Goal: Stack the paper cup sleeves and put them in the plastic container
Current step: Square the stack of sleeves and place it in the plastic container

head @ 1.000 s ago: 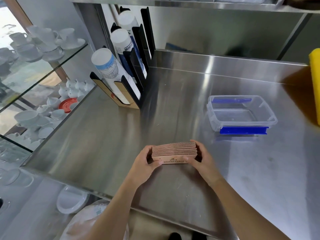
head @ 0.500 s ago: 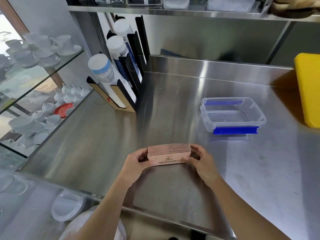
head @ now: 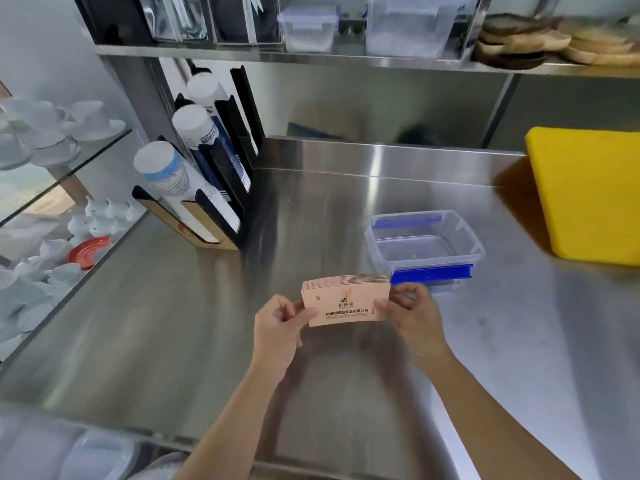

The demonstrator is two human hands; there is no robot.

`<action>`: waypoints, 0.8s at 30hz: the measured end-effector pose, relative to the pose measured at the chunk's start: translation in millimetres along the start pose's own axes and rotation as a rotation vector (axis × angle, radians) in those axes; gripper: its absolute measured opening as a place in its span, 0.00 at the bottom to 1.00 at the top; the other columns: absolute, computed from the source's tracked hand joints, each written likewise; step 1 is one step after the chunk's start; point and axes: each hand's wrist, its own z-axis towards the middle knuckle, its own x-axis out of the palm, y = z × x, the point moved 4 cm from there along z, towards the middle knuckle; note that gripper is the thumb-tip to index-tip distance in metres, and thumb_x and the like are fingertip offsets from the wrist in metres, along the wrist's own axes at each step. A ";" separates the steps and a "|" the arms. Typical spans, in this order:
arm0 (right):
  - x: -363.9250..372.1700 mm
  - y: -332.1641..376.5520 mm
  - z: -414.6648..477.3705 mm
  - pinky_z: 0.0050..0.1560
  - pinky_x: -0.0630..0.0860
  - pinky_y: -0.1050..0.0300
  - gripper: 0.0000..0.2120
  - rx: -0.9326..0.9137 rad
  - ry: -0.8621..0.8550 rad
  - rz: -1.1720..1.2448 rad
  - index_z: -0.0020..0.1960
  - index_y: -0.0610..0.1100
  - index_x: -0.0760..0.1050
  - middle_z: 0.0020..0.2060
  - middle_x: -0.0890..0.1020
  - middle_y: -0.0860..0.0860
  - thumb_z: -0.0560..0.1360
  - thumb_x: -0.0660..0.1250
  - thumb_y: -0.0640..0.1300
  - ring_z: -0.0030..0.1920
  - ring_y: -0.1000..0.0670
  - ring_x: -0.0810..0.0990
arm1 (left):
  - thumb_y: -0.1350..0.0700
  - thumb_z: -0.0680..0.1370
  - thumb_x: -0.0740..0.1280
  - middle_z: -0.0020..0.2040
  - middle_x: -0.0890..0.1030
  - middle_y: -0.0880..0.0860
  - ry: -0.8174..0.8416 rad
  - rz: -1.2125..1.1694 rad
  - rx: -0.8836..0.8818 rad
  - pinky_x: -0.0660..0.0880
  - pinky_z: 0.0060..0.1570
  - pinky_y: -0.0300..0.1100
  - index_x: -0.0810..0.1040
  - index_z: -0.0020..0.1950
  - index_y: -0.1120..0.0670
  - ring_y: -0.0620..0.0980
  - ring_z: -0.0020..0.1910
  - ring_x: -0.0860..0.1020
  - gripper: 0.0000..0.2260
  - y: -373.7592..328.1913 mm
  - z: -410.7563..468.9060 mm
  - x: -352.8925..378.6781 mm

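A neat stack of flat, pale-brown paper cup sleeves [head: 346, 303] is held upright above the steel counter, its printed face turned toward me. My left hand [head: 278, 327] pinches the stack's left end and my right hand [head: 412, 318] pinches its right end. Just behind and to the right stands the clear plastic container [head: 479, 249], lidless, with blue clips, resting on the counter. Nothing is visible inside it.
A black rack with stacks of paper cups [head: 194, 188] stands at the back left. A yellow block [head: 588, 192] leans at the right. The steel counter [head: 173, 323] ends at a front edge near me; glass shelves of white cups [head: 52, 140] lie left.
Both hands have lifted the sleeve stack off the counter and tipped it upright, so its printed face now shows. The view has also tilted up.
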 end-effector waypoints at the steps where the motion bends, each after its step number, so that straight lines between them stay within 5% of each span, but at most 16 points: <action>1: -7.0 8.5 4.1 0.33 0.79 0.66 0.14 -0.015 -0.017 0.005 0.42 0.45 0.68 0.43 0.83 0.41 0.68 0.70 0.29 0.41 0.50 0.84 | 0.67 0.67 0.72 0.24 0.81 0.46 -0.005 0.005 0.007 0.58 0.15 0.31 0.61 0.26 0.52 0.45 0.14 0.63 0.22 -6.0 0.6 10.2; 6: -43.9 51.7 29.3 0.23 0.72 0.68 0.14 -0.031 -0.115 0.008 0.42 0.45 0.67 0.43 0.83 0.42 0.69 0.70 0.32 0.32 0.56 0.82 | 0.65 0.69 0.70 0.30 0.82 0.51 -0.040 0.044 0.029 0.59 0.14 0.31 0.60 0.26 0.52 0.46 0.13 0.64 0.22 -37.6 9.1 70.7; 8: -54.8 65.9 41.9 0.35 0.80 0.56 0.14 0.001 -0.126 0.014 0.42 0.46 0.66 0.45 0.82 0.41 0.70 0.69 0.33 0.36 0.52 0.83 | 0.63 0.70 0.70 0.29 0.78 0.53 -0.051 0.082 0.028 0.60 0.14 0.31 0.59 0.27 0.53 0.46 0.14 0.64 0.21 -48.4 16.6 94.5; 11: -70.9 81.0 64.5 0.48 0.77 0.39 0.13 0.062 -0.154 -0.001 0.44 0.46 0.66 0.46 0.82 0.41 0.70 0.70 0.34 0.45 0.40 0.82 | 0.61 0.72 0.69 0.29 0.77 0.53 -0.037 0.167 0.009 0.63 0.15 0.32 0.60 0.28 0.54 0.44 0.17 0.68 0.20 -60.8 32.2 125.4; 16: -88.5 93.4 110.5 0.23 0.61 0.58 0.14 0.138 -0.156 -0.104 0.48 0.42 0.66 0.34 0.78 0.42 0.70 0.69 0.34 0.26 0.48 0.66 | 0.61 0.74 0.67 0.28 0.70 0.52 -0.020 0.280 -0.002 0.65 0.18 0.34 0.60 0.29 0.54 0.49 0.22 0.69 0.19 -67.9 63.1 164.2; 21: -95.8 89.7 150.9 0.25 0.63 0.56 0.10 0.223 -0.137 -0.303 0.50 0.41 0.67 0.42 0.79 0.39 0.73 0.66 0.35 0.26 0.49 0.66 | 0.61 0.76 0.64 0.38 0.75 0.54 0.004 0.427 -0.082 0.62 0.13 0.31 0.61 0.31 0.54 0.47 0.17 0.70 0.16 -53.8 93.0 194.2; 24: -97.4 86.4 169.8 0.24 0.61 0.56 0.06 0.248 -0.092 -0.420 0.40 0.41 0.68 0.40 0.78 0.38 0.73 0.62 0.32 0.24 0.49 0.64 | 0.61 0.77 0.62 0.44 0.77 0.55 0.026 0.521 -0.150 0.65 0.14 0.30 0.64 0.35 0.55 0.51 0.27 0.75 0.11 -42.3 106.3 209.2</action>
